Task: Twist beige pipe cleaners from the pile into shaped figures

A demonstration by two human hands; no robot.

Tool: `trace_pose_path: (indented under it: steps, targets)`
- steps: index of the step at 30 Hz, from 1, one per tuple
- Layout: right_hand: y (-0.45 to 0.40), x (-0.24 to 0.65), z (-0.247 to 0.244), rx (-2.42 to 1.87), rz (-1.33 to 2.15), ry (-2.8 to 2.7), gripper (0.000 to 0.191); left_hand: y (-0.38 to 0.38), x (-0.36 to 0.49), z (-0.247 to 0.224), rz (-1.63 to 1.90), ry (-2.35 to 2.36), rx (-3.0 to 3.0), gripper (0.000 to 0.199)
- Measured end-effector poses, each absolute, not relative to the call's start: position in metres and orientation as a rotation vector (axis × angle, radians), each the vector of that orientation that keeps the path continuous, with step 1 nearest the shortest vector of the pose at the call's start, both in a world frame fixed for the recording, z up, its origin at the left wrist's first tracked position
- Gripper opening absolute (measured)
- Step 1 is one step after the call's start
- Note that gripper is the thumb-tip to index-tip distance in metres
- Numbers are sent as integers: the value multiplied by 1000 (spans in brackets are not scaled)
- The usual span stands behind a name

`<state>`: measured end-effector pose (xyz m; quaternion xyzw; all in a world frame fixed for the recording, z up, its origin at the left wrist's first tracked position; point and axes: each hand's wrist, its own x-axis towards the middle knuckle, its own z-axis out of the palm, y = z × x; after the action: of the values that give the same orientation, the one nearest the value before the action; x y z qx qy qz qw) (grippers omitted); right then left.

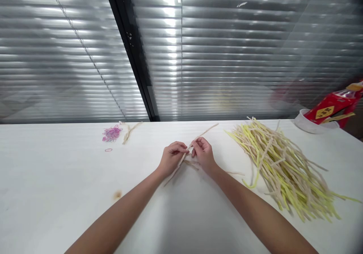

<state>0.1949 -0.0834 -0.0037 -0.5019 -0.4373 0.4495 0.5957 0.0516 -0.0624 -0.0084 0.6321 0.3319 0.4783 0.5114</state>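
Observation:
My left hand (171, 156) and my right hand (202, 154) meet at the middle of the white table (56, 193), both pinching a long beige strip (205, 131) that runs diagonally from near my left wrist up to the far right. More beige strips (191, 164) lie under and between my hands. To the right spreads a big loose pile of yellow and beige strips (283, 163). A small heap of pink rubber bands (111, 133) lies at the far left of the table, with one loose band (108, 149) just in front of it.
A short bundle of beige strips (128, 131) lies beside the pink bands. At the far right stands a white bowl (307, 125) with a red packet (334, 106) in it. Closed blinds behind glass (227, 50) run along the table's back edge. A brown stain (117, 195) marks the table.

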Motion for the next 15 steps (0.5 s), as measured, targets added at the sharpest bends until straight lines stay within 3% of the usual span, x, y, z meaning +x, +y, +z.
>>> trace_pose_path:
  steps: [15]
  targets:
    - [-85,196,-6,-1116,1099,-1197,25,-59,50,-7,1125,762,1269,15]
